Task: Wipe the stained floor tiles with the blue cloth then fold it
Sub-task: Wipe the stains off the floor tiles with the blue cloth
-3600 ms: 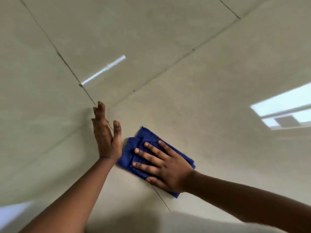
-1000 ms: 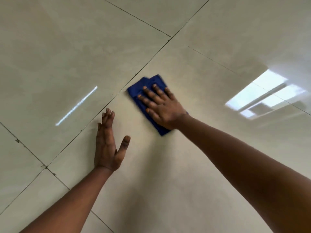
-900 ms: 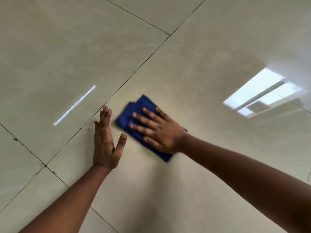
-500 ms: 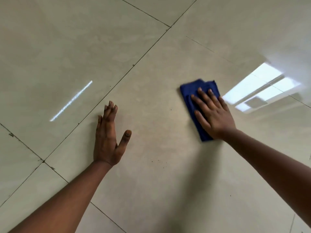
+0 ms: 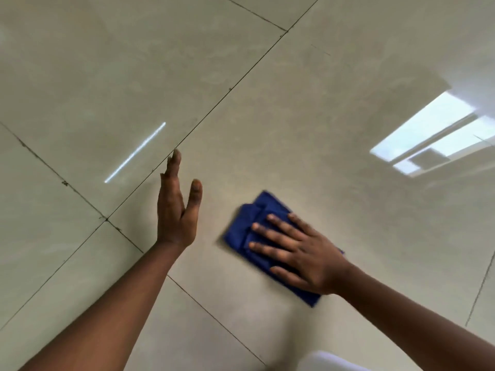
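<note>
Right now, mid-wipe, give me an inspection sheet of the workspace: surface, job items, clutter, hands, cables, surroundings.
Surface: glossy beige floor tiles with dark grout lines; dark specks along the grout at left; no clear stain visible on the tile being wiped.
Job's things: folded blue cloth, flat on the tile, edges motion-blurred.
Clutter: nothing seen.
Hands: right hand presses on the cloth with fingers spread and straight; left hand rests on the tile with straight fingers, apart from the cloth.
Cables: nothing seen.
Surroundings: bright window reflection at right, thin light-streak reflection at left, pale object at the bottom edge, too cropped to identify.
</note>
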